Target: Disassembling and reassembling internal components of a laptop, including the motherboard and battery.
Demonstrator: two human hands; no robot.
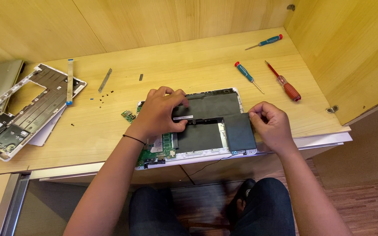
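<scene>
While I watch from the head camera, the wooden desk [189, 61] fills the view, and on its near edge lies the opened white laptop base [189, 126], bottom cover off, green circuit board [156, 153] bare at its left end. Over it sits the black battery pack [215, 118], an L-shaped slab still lying in the shell. My read: the case is already apart and the battery is the part now being worked loose, not yet lifted clear. Off to the left rests the removed keyboard frame [22, 113] with a flat ribbon cable [70, 81] draped across it, so the stripping is well along. Now the left hand [160, 113] presses down on the battery's upper left part, fingers curled and closed onto it near the connector. The right hand [271, 124] pinches the battery's right edge, fingertips closed on that corner. Beyond, three screwdrivers: red-handled [285, 83], and two teal ones [248, 75] [265, 42], all lying idle. Smallest of all, loose black screws [105, 94] scattered near a small metal strip [105, 80].
</scene>
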